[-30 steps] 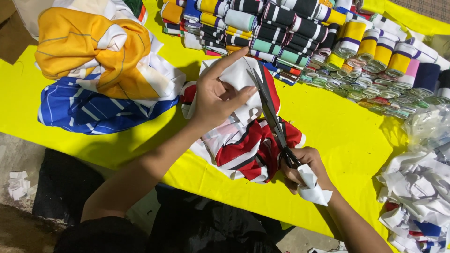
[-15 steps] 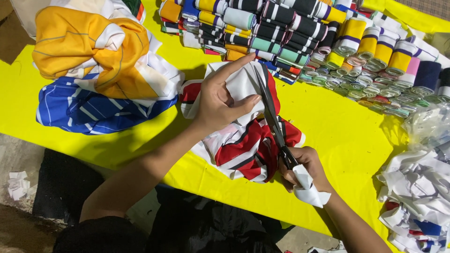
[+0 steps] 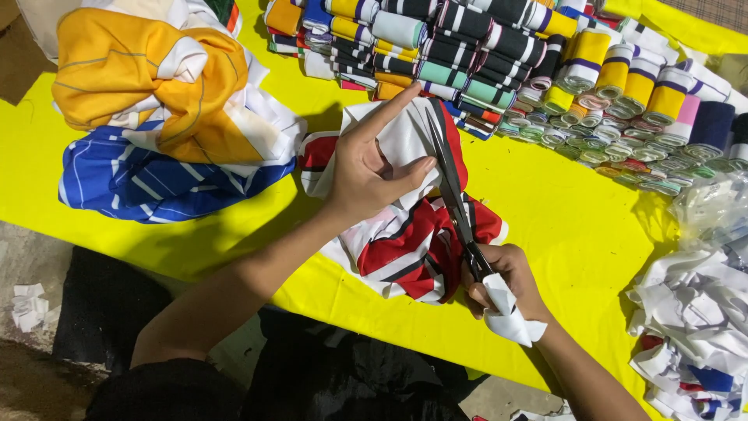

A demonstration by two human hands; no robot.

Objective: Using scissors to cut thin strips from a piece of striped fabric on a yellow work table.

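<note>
Two hands work over a yellow table point(image 3: 592, 234), seen from one head-high view. The right hand point(image 3: 502, 284) is closed around the handles of a pair of scissors point(image 3: 452, 187); the handles are buried in the fist, and a white cloth wrap point(image 3: 510, 316) covers part of the thumb side, so the finger holes cannot be made out. The long dark blades run up and away from that hand across a red, white and black striped cloth point(image 3: 405, 242), and they look nearly together, though the cloth behind makes the gap hard to judge. The left hand point(image 3: 370, 168) lies on the white upper part of that cloth, forefinger stretched toward the blade tips, thumb pinching a fold just beside the blade. The cloth lies in the middle of the table, partly hidden under that hand.

To the left sits a heap of orange cloth point(image 3: 148, 78) on top of blue striped cloth point(image 3: 132, 183), cut off by the top edge. Behind the scissors, rows of folded striped bands point(image 3: 483, 39) crowd the far side and run out of view. At the right edge lies a pile of white scraps point(image 3: 701, 327), partly cut off, with crumpled clear plastic point(image 3: 713, 210) above it.
</note>
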